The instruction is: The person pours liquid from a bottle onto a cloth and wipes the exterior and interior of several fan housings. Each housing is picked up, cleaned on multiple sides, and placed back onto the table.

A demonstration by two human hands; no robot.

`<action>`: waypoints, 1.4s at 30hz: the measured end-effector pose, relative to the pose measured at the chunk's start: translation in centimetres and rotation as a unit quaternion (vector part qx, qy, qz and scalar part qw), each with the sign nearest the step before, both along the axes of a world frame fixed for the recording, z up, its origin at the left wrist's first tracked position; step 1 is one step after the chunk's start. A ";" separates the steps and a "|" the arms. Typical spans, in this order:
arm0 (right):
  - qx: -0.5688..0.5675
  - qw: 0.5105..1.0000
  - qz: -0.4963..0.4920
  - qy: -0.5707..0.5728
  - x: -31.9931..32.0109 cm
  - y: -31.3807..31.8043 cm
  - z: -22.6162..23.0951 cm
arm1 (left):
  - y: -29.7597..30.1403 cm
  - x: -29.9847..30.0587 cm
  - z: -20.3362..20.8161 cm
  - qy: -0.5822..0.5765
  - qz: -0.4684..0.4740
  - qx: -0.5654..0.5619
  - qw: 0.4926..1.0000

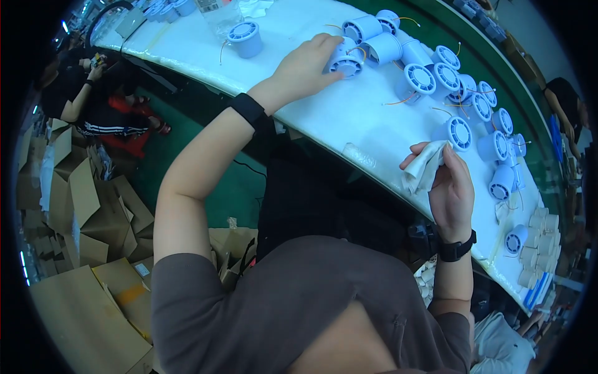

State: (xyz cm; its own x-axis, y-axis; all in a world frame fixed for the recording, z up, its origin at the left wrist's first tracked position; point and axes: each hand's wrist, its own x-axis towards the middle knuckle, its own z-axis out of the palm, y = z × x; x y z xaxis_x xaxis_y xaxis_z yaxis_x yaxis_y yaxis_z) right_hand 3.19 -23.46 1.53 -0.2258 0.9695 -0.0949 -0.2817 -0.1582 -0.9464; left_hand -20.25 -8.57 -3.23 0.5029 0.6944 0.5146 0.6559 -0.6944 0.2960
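My left hand reaches over the white table and grips a pale blue cup-shaped plastic housing with a slotted end and a thin orange wire. Its fingers and thumb close around the housing's side. Near the table's front edge, my right hand pinches a crumpled white cloth between thumb and fingers. Just beyond the cloth lies another such housing, on its side. Several more housings with thin wires crowd the table's far side. One housing stands upright, apart, to the left of my left hand.
Several whitish round parts are stacked at the table's right end. A clear plastic bag lies at the far left. Open cardboard boxes fill the floor at left. A seated person works beyond them; others sit at right.
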 end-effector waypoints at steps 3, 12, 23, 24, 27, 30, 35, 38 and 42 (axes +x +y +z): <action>0.001 1.000 -0.007 0.004 -0.4 -0.4 0.1 | -0.4 -0.6 0.5 -0.008 0.041 -0.052 0.998; 0.013 1.000 -0.007 -0.002 0.0 -0.8 -0.1 | -4.9 0.7 2.1 0.019 0.054 -0.315 0.947; -0.070 0.991 -0.045 0.108 -0.2 0.4 -0.9 | -6.0 0.8 -0.6 -0.031 0.034 0.076 0.996; -0.074 0.985 -0.065 0.142 -0.2 1.0 -1.0 | -6.0 1.3 -0.7 -0.037 0.025 0.046 0.998; 0.020 0.995 -0.088 0.054 -0.5 2.5 -0.6 | -7.7 2.7 -0.6 -0.117 0.019 -0.087 0.989; 0.203 0.957 -0.075 -0.193 -2.2 3.1 -0.9 | -9.2 3.9 -1.3 -0.159 0.015 -0.129 0.979; 0.521 0.682 0.034 -0.513 -4.3 4.3 -2.4 | -10.2 5.1 -2.4 -0.237 0.029 -0.117 0.964; 0.503 0.677 0.052 -0.535 -4.2 4.0 -2.6 | -10.4 5.1 -2.5 -0.252 0.032 -0.147 0.956; 0.518 0.665 0.069 -0.533 -4.1 2.9 -2.8 | -9.9 4.7 -2.7 -0.212 0.026 -0.138 0.967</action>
State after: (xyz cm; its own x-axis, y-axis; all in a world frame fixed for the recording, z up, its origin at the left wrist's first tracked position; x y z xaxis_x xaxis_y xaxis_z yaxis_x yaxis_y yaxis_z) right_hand -0.96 -20.53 -1.22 -0.6591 0.6160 0.4314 0.5866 0.7801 -0.2177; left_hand -15.57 -18.45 -5.96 0.2472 0.8537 0.4584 0.4665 -0.5195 0.7159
